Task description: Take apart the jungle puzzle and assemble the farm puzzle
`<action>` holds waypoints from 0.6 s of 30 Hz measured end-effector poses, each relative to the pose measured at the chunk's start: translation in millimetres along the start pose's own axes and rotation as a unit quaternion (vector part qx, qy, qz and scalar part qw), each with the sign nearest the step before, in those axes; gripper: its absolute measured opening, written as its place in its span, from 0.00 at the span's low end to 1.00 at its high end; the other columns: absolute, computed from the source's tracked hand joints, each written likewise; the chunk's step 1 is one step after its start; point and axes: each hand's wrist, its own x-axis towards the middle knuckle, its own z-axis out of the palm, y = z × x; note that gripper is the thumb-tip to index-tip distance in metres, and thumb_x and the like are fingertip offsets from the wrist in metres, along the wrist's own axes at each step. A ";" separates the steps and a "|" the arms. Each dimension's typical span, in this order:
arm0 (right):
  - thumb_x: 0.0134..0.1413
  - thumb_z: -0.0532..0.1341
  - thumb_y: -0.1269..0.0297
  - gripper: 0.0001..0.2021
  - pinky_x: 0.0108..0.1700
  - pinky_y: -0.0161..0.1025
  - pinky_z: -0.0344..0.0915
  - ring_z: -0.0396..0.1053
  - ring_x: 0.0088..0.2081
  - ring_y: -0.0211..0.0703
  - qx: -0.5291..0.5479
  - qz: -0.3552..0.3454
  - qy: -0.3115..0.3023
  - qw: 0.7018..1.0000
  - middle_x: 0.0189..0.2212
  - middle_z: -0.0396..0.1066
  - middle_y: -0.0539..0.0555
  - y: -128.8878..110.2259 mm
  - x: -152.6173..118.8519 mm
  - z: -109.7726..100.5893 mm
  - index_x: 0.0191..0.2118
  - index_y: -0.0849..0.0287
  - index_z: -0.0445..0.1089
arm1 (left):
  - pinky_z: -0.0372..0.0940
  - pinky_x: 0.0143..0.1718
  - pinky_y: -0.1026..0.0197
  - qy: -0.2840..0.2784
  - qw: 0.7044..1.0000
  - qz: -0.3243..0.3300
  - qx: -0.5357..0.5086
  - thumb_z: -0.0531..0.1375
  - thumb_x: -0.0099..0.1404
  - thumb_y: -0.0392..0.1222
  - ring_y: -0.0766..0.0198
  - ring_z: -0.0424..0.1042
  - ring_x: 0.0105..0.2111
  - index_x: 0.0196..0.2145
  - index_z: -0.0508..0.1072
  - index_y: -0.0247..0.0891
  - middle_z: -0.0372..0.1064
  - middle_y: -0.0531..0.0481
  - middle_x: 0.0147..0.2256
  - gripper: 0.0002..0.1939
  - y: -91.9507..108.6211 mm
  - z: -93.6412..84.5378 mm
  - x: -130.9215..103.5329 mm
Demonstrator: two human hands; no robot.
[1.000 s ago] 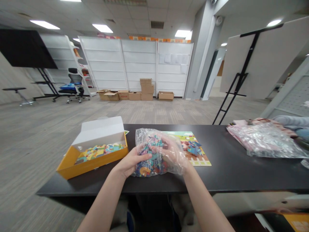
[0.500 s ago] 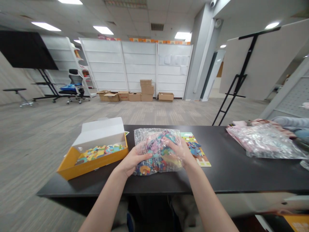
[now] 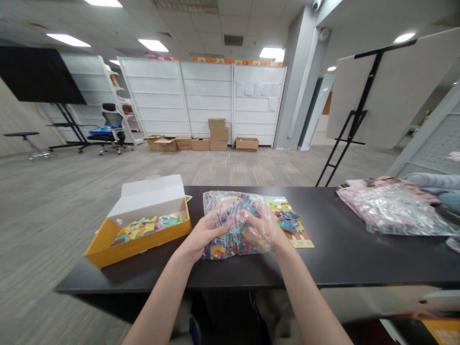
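Observation:
A clear plastic bag of colourful puzzle pieces lies on the black table in front of me. My left hand grips the bag's left side, its thumb on top and its fingers hidden behind. At the right end, my right hand reaches into the bag, with film over its back and the thumb toward the pieces. Its fingers are partly hidden, and whether they hold a piece does not show. An orange box with a raised white lid stands left of the bag, loose puzzle pieces inside it.
Right of the bag lies a colourful puzzle board with some pieces on it. Clear-wrapped pink goods sit on the right of the black table. A white board on a black stand rises beyond the table.
The bag has shifted very slightly to the right with both hands, and its film has crumpled differently. My left thumb has slid a little further over the bag.

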 end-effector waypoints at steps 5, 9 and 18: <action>0.51 0.66 0.51 0.15 0.43 0.47 0.73 0.76 0.40 0.51 0.066 0.013 -0.018 0.998 0.37 0.78 0.56 -3.1 5.4 12.5 0.42 0.53 0.75 | 0.74 0.49 0.53 -0.009 1.000 0.003 0.006 0.78 0.47 0.40 0.48 0.80 0.46 0.48 0.80 0.37 0.80 0.40 0.46 0.29 -1.3 2.0 0.8; 0.50 0.67 0.54 0.14 0.47 0.50 0.73 0.75 0.43 0.53 0.061 0.003 -0.005 0.998 0.41 0.78 0.56 3.6 11.4 15.5 0.43 0.52 0.76 | 0.73 0.49 0.55 -0.001 1.000 0.006 0.007 0.78 0.47 0.40 0.48 0.80 0.46 0.48 0.80 0.36 0.80 0.39 0.47 0.30 -4.9 1.3 3.5; 0.47 0.70 0.50 0.18 0.36 0.43 0.72 0.74 0.36 0.49 0.102 0.117 0.110 0.982 0.34 0.78 0.55 -3.6 14.6 3.1 0.39 0.58 0.77 | 0.74 0.44 0.56 0.046 0.999 0.002 0.015 0.78 0.46 0.42 0.52 0.81 0.40 0.43 0.79 0.34 0.81 0.41 0.40 0.27 -7.5 -5.1 7.9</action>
